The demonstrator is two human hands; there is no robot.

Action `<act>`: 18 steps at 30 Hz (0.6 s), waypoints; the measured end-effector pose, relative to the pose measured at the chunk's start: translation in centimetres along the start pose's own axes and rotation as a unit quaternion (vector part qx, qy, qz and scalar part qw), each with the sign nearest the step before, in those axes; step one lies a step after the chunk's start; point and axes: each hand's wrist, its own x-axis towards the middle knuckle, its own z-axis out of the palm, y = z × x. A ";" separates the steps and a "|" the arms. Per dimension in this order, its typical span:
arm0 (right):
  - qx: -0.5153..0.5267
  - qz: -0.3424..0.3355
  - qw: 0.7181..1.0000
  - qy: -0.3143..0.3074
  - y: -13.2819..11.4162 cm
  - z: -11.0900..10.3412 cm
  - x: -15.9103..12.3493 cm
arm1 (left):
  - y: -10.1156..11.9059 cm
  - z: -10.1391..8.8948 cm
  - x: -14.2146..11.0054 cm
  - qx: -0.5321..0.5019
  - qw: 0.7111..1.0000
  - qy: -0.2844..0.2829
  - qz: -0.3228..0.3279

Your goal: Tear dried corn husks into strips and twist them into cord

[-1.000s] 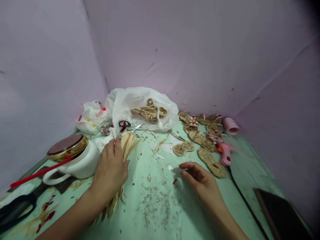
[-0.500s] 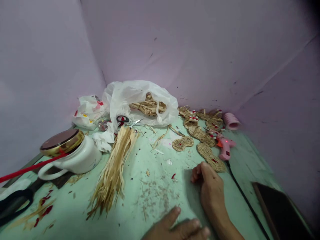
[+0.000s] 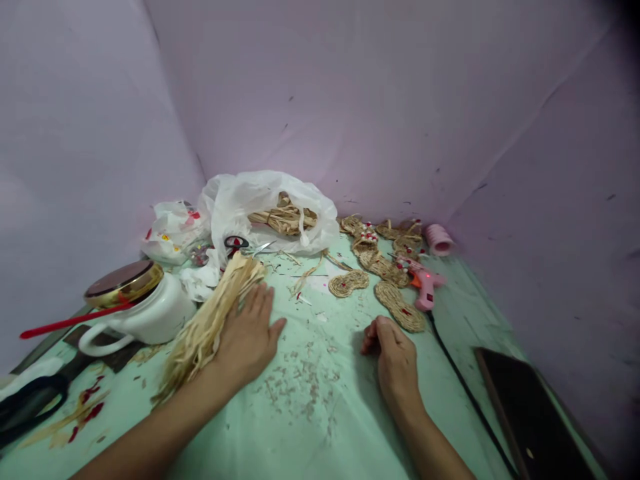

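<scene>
My left hand point(image 3: 249, 337) lies flat with its fingers stretched out, against the right side of a bundle of pale, dried fibre strips point(image 3: 197, 337). It holds nothing. On the right, my right hand point(image 3: 396, 363) rests on the table with its fingers curled in; whether anything is inside them is hidden. Just beyond it lies a braided straw sole point(image 3: 400, 307) with a small red mark. A second braided sole point(image 3: 349, 283) is farther back. Beside the first one is a pink glue gun point(image 3: 426, 288) with a lit red light and a black cord.
A white plastic bag point(image 3: 227, 200) with more dried strips stands at the back, near small scissors point(image 3: 237, 243). To the left are a white mug point(image 3: 163, 317) and large dark scissors point(image 3: 60, 387). Several braided pieces point(image 3: 383, 263), a pink spool point(image 3: 439, 240) and a dark flat slab point(image 3: 530, 413) are rightward.
My left hand has moved from the bottom edge forward and left to the fibre bundle. My right hand stays curled near the braided sole. The view has shifted slightly.
</scene>
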 end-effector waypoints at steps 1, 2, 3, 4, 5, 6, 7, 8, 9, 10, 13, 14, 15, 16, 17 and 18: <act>0.001 0.002 1.000 0.002 0.0 0.1 0.0 | 0.5 -0.1 0.1 0.010 0.999 0.020 -0.031; 0.004 0.004 1.000 0.004 0.0 0.1 0.1 | 1.4 -0.3 0.0 0.013 0.999 0.031 -0.041; 0.010 0.007 1.000 0.006 0.0 0.2 0.1 | 2.5 -0.5 0.0 0.007 1.000 0.028 -0.010; 0.023 0.008 1.000 0.010 0.0 0.2 0.1 | 3.8 -0.6 -0.1 -0.011 0.999 0.014 0.048; 0.040 0.009 0.999 0.015 0.0 0.1 0.1 | 5.1 -0.7 -0.1 -0.037 0.991 -0.007 0.126; 0.057 0.010 0.998 0.018 0.0 0.1 0.1 | 6.4 -0.7 -0.1 -0.062 0.977 -0.032 0.203; 0.072 0.012 0.997 0.022 0.0 0.0 0.1 | 7.3 -0.5 0.1 -0.083 0.962 -0.056 0.255; 0.082 0.015 0.996 0.026 0.1 -0.1 0.1 | 8.0 -0.3 0.2 -0.097 0.954 -0.074 0.274; 0.088 0.019 0.996 0.030 0.1 -0.2 0.1 | 8.2 -0.1 0.3 -0.103 0.953 -0.087 0.272; 0.089 0.024 0.995 0.031 0.1 -0.2 0.1 | 8.1 0.2 0.4 -0.104 0.956 -0.094 0.259; 0.090 0.028 0.995 0.033 0.2 -0.3 0.2 | 5.8 0.7 -0.1 -0.081 0.974 -0.092 0.189; 0.087 0.026 0.995 0.033 0.2 -0.2 0.2 | 4.6 0.7 -0.5 -0.065 0.980 -0.092 0.164; 0.082 0.024 0.996 0.035 0.2 -0.2 0.2 | 3.4 0.6 -0.8 -0.050 0.985 -0.086 0.143; 0.074 0.021 0.996 0.034 0.2 -0.1 0.2 | 2.2 0.3 -1.1 -0.033 0.989 -0.081 0.121; 0.064 0.018 0.997 0.033 0.2 -0.1 0.2 | 1.2 -0.1 -1.3 -0.012 0.993 -0.071 0.093; 0.053 0.015 0.998 0.029 0.3 0.0 0.2 | 0.3 -0.6 -1.4 0.012 0.997 -0.050 0.054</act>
